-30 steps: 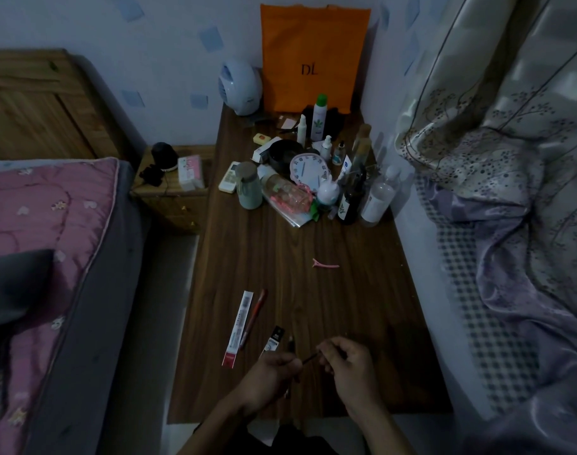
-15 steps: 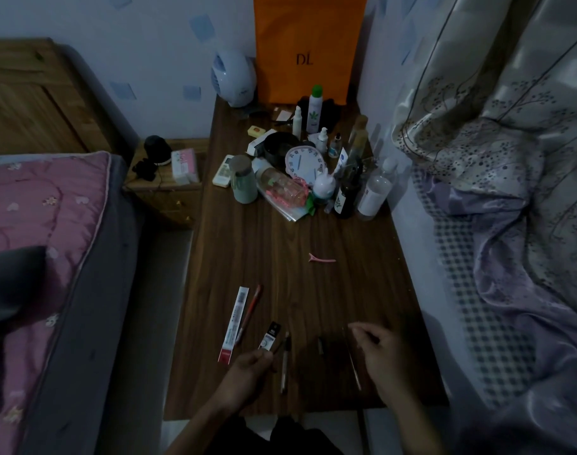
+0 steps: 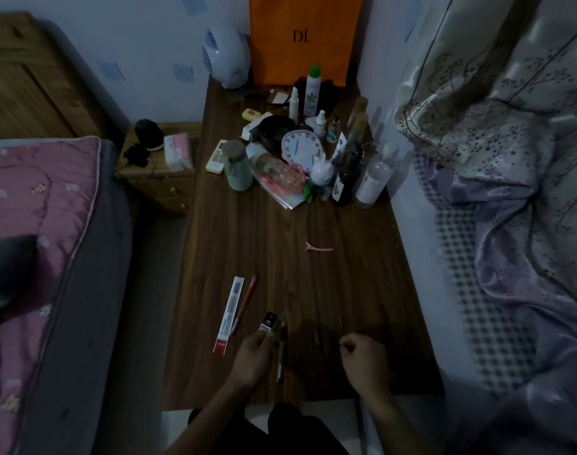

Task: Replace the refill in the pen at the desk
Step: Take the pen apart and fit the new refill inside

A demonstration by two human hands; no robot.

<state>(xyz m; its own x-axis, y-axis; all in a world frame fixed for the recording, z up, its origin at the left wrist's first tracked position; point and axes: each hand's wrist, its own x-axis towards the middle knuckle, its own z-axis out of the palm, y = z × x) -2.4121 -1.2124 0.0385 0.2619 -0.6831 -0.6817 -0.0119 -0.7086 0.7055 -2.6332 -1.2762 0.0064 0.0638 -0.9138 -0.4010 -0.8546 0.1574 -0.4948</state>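
My left hand [image 3: 254,354] is at the desk's near edge, fingers curled, pinching the lower end of a small black refill packet [image 3: 269,320]. The dark pen barrel [image 3: 281,354] lies on the desk right beside that hand, apart from it. My right hand [image 3: 363,356] is further right with thumb and forefinger pressed together on a thin refill [image 3: 340,321], whose tip shows just above the fingers. A small dark pen part [image 3: 318,336] lies between the hands. Left of them are a red pen [image 3: 246,302] and a long white-and-red packet [image 3: 230,312].
The wooden desk [image 3: 280,244] carries a pink hair clip [image 3: 318,247] in the middle and a crowd of bottles, a clock [image 3: 301,149] and an orange bag [image 3: 305,37] at the back. A bed [image 3: 34,241] flanks the left, curtains and bedding the right.
The hands came apart as the refill was drawn out of the barrel. My left hand laid the barrel on the desk and went to the black packet; my right hand carried the refill right.
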